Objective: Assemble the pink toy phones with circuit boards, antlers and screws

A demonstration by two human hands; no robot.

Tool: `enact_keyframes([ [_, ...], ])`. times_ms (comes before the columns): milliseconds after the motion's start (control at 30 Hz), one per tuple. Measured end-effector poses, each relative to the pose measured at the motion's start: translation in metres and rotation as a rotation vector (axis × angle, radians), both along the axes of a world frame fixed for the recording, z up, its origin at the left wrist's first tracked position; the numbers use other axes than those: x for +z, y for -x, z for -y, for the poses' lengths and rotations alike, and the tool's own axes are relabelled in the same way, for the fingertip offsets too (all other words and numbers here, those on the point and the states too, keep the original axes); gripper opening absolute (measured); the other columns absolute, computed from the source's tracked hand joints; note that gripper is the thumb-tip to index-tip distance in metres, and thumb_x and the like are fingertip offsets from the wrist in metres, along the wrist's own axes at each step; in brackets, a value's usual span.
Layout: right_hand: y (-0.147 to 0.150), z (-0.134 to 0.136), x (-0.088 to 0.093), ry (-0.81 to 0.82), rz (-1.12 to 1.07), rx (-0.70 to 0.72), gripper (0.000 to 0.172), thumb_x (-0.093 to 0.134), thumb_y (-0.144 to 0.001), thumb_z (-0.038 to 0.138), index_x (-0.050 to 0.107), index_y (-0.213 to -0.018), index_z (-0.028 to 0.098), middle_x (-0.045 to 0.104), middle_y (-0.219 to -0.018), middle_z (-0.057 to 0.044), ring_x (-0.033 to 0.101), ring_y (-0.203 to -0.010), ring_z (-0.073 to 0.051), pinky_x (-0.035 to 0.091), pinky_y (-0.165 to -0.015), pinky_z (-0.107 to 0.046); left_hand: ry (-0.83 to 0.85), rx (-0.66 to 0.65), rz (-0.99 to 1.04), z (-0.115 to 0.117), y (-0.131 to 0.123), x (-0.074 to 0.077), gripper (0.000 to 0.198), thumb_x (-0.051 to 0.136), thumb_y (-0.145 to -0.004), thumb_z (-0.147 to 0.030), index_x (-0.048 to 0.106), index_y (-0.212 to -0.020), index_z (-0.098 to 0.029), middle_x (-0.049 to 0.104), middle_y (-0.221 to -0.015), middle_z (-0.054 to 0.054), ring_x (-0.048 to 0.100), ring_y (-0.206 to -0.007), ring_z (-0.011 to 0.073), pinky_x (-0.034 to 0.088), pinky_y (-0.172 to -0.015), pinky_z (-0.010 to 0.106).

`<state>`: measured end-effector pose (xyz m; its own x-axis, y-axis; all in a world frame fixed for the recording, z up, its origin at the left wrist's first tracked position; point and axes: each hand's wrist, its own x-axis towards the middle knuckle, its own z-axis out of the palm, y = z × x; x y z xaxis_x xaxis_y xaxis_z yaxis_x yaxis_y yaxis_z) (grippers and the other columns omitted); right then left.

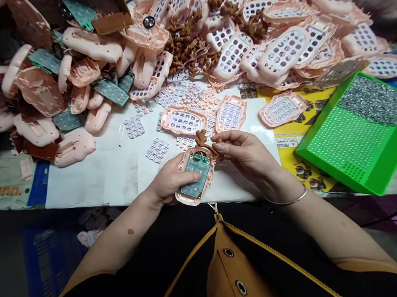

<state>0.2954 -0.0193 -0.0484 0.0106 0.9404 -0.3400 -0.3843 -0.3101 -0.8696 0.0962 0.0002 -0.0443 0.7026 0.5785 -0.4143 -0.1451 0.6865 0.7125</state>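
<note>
A pink plastic toy-phone shell is in my left hand, tilted, with its inner side facing up. Inside the shell lies a green circuit board, and my left thumb rests on its surface. At the shell's top end sits a brown antler-shaped piece. The fingers of my right hand are pinched on the right part of this brown piece, beside the shell's upper edge. Just beyond my hands lie pink front shells with keypads, among them one shell and another.
A green tray of small metal screws stands at the right on yellow printed sheet. Pink shells and brown pieces are heaped at the back. Back shells with wired boards pile up left. Loose keypads lie on white paper.
</note>
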Motion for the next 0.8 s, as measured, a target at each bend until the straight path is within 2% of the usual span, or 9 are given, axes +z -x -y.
enact_keyframes([
  [167, 0.003, 0.007, -0.006, -0.017, 0.019, -0.010, 0.032, 0.088, -0.062, 0.035, 0.070, -0.084, 0.020, 0.067, -0.067, 0.004, 0.061, -0.056, -0.009, 0.053, -0.058, -0.025, -0.014, 0.008, -0.043, 0.002, -0.002, 0.000, 0.049, 0.078, -0.065, -0.022, 0.059, -0.109, -0.015, 0.072, -0.085, 0.007, 0.066, -0.069, 0.0180, 0.052, -0.067, 0.030],
  [333, 0.008, 0.014, -0.018, -0.179, 0.208, -0.063, 0.031, 0.085, -0.068, 0.037, 0.067, -0.089, 0.023, 0.067, -0.073, 0.005, 0.063, -0.064, -0.011, 0.054, -0.066, -0.028, -0.025, 0.039, -0.101, 0.003, -0.003, -0.001, 0.044, 0.078, -0.064, -0.021, 0.057, -0.102, -0.015, 0.071, -0.081, 0.006, 0.066, -0.067, 0.0180, 0.052, -0.066, 0.030],
  [500, 0.009, 0.013, -0.026, -0.204, 0.271, -0.047, 0.034, 0.081, -0.072, 0.046, 0.063, -0.088, 0.023, 0.064, -0.073, 0.004, 0.060, -0.066, -0.012, 0.052, -0.065, -0.029, -0.012, -0.009, 0.011, 0.000, 0.005, -0.010, 0.055, 0.079, -0.066, -0.021, 0.056, -0.115, -0.014, 0.073, -0.088, 0.009, 0.069, -0.073, 0.0209, 0.053, -0.067, 0.031],
  [567, 0.010, 0.015, -0.025, -0.295, 0.347, -0.041, 0.028, 0.078, -0.076, 0.043, 0.061, -0.088, 0.024, 0.063, -0.074, 0.003, 0.059, -0.066, -0.013, 0.051, -0.063, -0.029, 0.006, -0.028, 0.062, -0.001, 0.007, -0.011, 0.056, 0.080, -0.065, -0.021, 0.056, -0.115, -0.012, 0.073, -0.089, 0.011, 0.069, -0.074, 0.0219, 0.054, -0.067, 0.032],
  [667, 0.012, 0.020, -0.023, -0.475, 0.594, -0.085, 0.019, 0.074, -0.080, 0.038, 0.061, -0.084, 0.024, 0.062, -0.075, 0.001, 0.058, -0.068, -0.014, 0.050, -0.067, -0.032, -0.003, -0.056, 0.053, -0.001, 0.009, -0.010, 0.048, 0.080, -0.067, -0.021, 0.057, -0.108, -0.012, 0.072, -0.087, 0.010, 0.068, -0.072, 0.0205, 0.054, -0.065, 0.030],
  [733, 0.013, 0.023, -0.023, -0.451, 0.605, -0.099, 0.022, 0.074, -0.080, 0.041, 0.061, -0.084, 0.024, 0.061, -0.074, 0.001, 0.057, -0.068, -0.015, 0.050, -0.066, -0.032, -0.022, -0.067, 0.044, -0.001, 0.008, -0.010, 0.047, 0.079, -0.069, -0.021, 0.057, -0.110, -0.012, 0.072, -0.088, 0.011, 0.068, -0.073, 0.0201, 0.054, -0.065, 0.029],
  [800, 0.014, 0.024, -0.023, -0.342, 0.455, -0.082, 0.028, 0.075, -0.079, 0.046, 0.059, -0.086, 0.025, 0.060, -0.074, 0.002, 0.056, -0.065, -0.014, 0.050, -0.062, -0.030, -0.029, -0.075, 0.069, -0.001, 0.008, -0.010, 0.051, 0.079, -0.069, -0.021, 0.056, -0.114, -0.012, 0.072, -0.090, 0.012, 0.068, -0.075, 0.0209, 0.054, -0.065, 0.029],
])
